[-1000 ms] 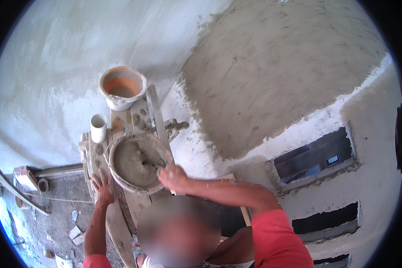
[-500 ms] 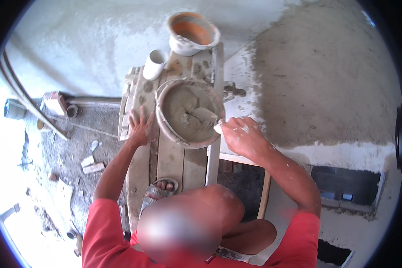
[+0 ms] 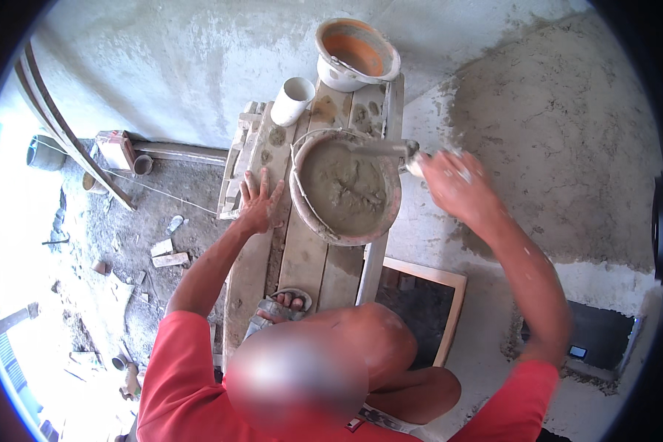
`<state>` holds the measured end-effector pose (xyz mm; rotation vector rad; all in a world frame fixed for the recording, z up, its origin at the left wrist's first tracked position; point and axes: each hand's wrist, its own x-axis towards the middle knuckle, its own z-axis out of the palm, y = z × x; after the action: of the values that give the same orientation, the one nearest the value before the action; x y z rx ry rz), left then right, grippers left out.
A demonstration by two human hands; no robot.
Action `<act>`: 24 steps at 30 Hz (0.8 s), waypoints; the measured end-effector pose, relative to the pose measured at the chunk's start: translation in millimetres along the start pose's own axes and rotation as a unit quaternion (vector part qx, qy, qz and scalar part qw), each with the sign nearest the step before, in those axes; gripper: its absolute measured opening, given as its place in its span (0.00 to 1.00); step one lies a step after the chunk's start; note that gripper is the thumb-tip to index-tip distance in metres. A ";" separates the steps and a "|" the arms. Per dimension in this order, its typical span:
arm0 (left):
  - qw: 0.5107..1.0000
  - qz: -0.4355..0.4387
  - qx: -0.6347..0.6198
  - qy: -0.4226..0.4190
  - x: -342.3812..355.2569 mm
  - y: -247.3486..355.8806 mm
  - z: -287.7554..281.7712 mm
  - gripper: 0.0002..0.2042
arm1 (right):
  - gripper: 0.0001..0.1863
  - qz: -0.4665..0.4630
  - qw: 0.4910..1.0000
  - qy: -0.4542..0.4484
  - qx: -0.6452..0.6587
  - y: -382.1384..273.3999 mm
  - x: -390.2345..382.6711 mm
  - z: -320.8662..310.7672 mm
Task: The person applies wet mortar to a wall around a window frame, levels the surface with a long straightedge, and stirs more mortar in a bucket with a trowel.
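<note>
A bucket [image 3: 350, 239] filled with wet grey mortar [image 3: 342, 188] stands on a scaffold of wooden planks [image 3: 302, 258]. My right hand [image 3: 458, 183] is closed around the light handle of a trowel [image 3: 379, 149], to the right of the bucket. The trowel's blade extends leftward over the far part of the bucket and is seen nearly edge-on. To the bucket's left, my left hand [image 3: 256, 211] lies on the planks with its fingers spread, holding nothing.
Behind the bucket stand a white cylindrical container [image 3: 292, 103] and a mortar-smeared tub [image 3: 339, 76] with an orange inside. A partly plastered wall [image 3: 552, 147] rises on the right. Rubble and brick pieces [image 3: 169, 259] litter the ground at left. My sandaled foot [image 3: 291, 300] rests on the planks.
My right hand has raised the trowel from the mortar and moved up and right, turning the blade. My left hand remains spread on the planks. The whole view has shifted slightly.
</note>
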<state>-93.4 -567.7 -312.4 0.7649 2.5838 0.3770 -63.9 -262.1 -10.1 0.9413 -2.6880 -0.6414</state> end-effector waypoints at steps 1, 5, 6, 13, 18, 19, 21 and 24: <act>1.000 0.002 0.000 0.001 1.9 1.8 0.9 0.51 | 0.04 0.043 0.995 -0.077 0.040 -2.0 13.2 18.1; 1.000 0.011 -0.011 0.008 8.1 2.6 2.3 0.51 | 0.04 0.036 0.989 -0.138 0.040 -47.1 40.9 100.1; 1.000 0.018 -0.016 0.014 9.8 3.8 -0.1 0.52 | 0.04 0.038 0.989 -0.140 0.040 -51.5 33.8 100.3; 0.999 0.019 -0.001 0.047 7.7 -16.3 5.5 0.51 | 0.03 -0.019 0.984 -0.170 0.041 -74.6 9.4 28.4; 0.998 0.031 -0.001 0.058 23.8 -23.3 47.6 0.51 | 0.08 0.200 0.803 -0.385 0.408 -83.6 3.0 72.7; 0.998 0.032 -0.013 0.061 21.8 -29.1 55.8 0.51 | 0.09 0.216 0.777 -0.412 0.424 -70.5 10.2 58.8; 0.997 0.029 -0.026 0.068 20.2 -35.3 58.0 0.51 | 0.11 0.257 0.726 -0.459 0.444 -40.4 22.4 19.1; 0.994 0.034 -0.051 0.087 17.1 -39.1 56.7 0.53 | 0.10 0.214 0.850 -0.366 0.313 -37.6 2.9 -2.6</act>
<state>-98.0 -582.0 -381.7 0.8184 2.6789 0.6165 -45.0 -291.2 -25.4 0.1245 -3.7361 0.0296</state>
